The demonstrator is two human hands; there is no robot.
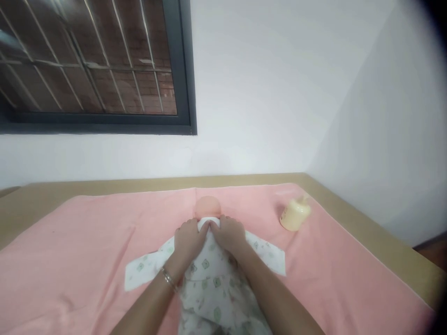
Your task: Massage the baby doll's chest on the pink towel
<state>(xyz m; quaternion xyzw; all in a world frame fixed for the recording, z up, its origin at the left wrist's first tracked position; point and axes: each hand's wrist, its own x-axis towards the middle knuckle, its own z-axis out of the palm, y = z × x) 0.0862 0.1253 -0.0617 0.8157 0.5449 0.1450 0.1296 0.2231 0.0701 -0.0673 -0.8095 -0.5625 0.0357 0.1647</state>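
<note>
A baby doll (207, 206) lies on a pink sheet, the top of its bald head showing and its face hidden. White baby clothes (216, 279) with a green and grey print cover its body, and both sleeves spread out sideways. At the neckline, my left hand (190, 238) grips the collar from the left, fingers curled. My right hand (229, 232) holds the same collar from the right. The two thumbs meet near the middle, just below the head. A bracelet (168, 278) circles my left wrist.
A cream-coloured bottle (295, 214) stands to the right on the pink sheet (87, 232). Beneath the sheet is a tan surface (370, 232) that meets the white wall (261, 93). A dark-framed window (185, 121) with bars is at upper left.
</note>
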